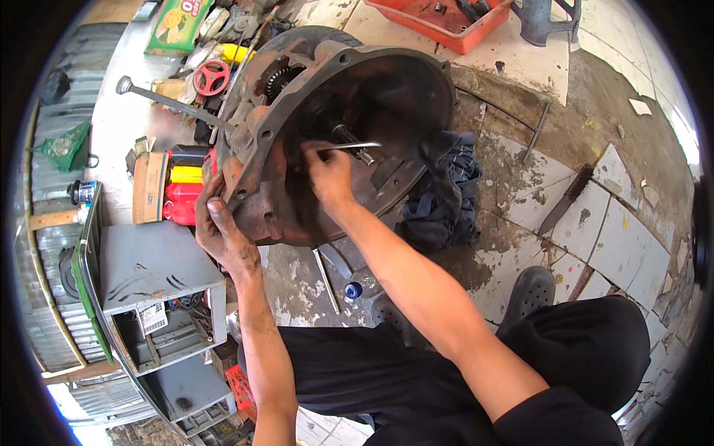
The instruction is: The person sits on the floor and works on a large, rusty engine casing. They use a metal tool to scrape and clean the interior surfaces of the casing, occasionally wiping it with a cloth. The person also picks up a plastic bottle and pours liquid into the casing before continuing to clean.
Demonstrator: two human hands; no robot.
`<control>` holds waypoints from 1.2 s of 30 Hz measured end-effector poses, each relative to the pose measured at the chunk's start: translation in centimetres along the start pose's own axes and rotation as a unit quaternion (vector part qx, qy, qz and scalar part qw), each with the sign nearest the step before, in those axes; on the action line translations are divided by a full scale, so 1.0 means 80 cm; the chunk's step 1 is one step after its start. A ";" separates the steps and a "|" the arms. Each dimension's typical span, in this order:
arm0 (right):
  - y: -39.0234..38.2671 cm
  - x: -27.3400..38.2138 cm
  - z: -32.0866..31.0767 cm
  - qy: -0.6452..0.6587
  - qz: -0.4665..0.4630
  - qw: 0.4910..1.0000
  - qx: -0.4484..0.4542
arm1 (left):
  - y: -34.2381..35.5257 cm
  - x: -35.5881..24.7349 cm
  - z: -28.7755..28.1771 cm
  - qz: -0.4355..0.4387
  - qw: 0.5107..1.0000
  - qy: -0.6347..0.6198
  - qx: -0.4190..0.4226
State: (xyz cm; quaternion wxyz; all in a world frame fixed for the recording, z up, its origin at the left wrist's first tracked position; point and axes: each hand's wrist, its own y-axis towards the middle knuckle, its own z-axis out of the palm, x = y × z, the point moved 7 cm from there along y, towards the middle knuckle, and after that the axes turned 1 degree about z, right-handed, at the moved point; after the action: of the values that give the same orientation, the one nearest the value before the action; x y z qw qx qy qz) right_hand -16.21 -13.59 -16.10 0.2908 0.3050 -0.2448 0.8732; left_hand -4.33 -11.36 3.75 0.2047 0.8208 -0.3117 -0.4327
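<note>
A large rusty bell-shaped metal housing (260, 217) stands tilted in front of me, with a splined shaft (361, 152) at its centre. My left hand (223, 230), smudged with grease, grips the housing's left rim. My right hand (327, 171) is inside the housing, closed on a thin silver tool (361, 145) that lies across the shaft; the tool's far part is hard to make out. A long metal bar (160, 98) sticks out from the housing's upper left. Dark rumpled cloth (450, 201) lies against its right side.
A wire brush (565, 197) and a small metal frame (528, 141) lie right on broken tiles. A red tray (454, 37) is at top. At left are a grey drawer cabinet (149, 264) and tools. A bottle (358, 288) and steel bar (326, 279) lie below the housing.
</note>
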 end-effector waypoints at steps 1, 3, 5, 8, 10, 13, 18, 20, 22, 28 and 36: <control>0.007 0.003 -0.005 -0.135 -0.043 0.990 -0.005 | 0.001 -0.002 0.002 0.001 1.000 -0.003 0.001; 0.002 0.005 0.002 0.099 0.003 0.995 0.020 | 0.000 -0.002 0.001 0.001 1.000 -0.005 0.002; -0.003 0.003 0.016 0.191 0.032 0.981 0.029 | -0.002 0.001 -0.007 -0.004 1.000 -0.001 -0.001; 0.022 0.004 0.000 0.076 -0.008 0.997 -0.002 | 0.001 -0.003 0.006 -0.001 1.000 -0.006 0.002; 0.014 0.017 -0.001 -0.056 -0.048 0.997 -0.019 | -0.002 0.000 -0.003 -0.003 1.000 -0.006 0.000; 0.007 0.014 0.025 0.188 0.018 0.982 0.004 | -0.001 -0.001 0.000 0.002 1.000 -0.006 0.001; 0.015 0.057 0.022 -0.082 -0.063 0.994 -0.047 | -0.008 0.003 -0.013 -0.016 1.000 0.011 -0.005; 0.004 0.068 0.020 -0.080 -0.108 0.989 -0.068 | -0.001 0.003 -0.009 -0.008 1.000 0.013 -0.001; -0.007 0.059 0.013 -0.065 -0.131 0.986 -0.074 | 0.000 0.003 -0.004 -0.016 1.000 0.008 0.008; -0.019 0.017 -0.032 -0.158 -0.139 0.973 -0.091 | 0.000 0.000 0.000 -0.004 1.000 -0.014 0.004; -0.018 0.051 -0.016 -0.078 -0.126 0.988 -0.031 | -0.002 -0.003 -0.005 0.014 1.000 0.025 0.000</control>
State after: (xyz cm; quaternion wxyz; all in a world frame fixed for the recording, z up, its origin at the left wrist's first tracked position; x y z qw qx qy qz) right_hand -18.36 -10.37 -13.88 0.3882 0.3913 -0.2533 0.7950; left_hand -4.08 -11.07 4.01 0.2184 0.8269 -0.3185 -0.4088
